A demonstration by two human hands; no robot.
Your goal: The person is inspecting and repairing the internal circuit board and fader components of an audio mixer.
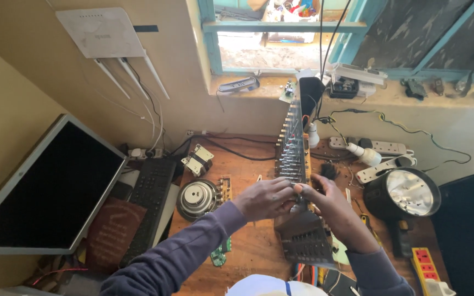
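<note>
A long circuit board [293, 148] stands on edge on the wooden workbench [248, 246], running from near me toward the window wall, with rows of small knobs and pins along it. My left hand [264, 198] grips the board's left side at its middle. My right hand [330, 203] pinches a part on the board's right side, fingertips meeting the left hand's. A dark brush [328, 171] pokes up just behind my right hand. Whether my right hand holds it is unclear.
A loose speaker [197, 197] and a black keyboard [148, 205] lie to the left, beside a dark monitor [45, 192]. A round lamp [410, 193] and white power strips [382, 147] sit on the right. A router [102, 33] hangs on the wall.
</note>
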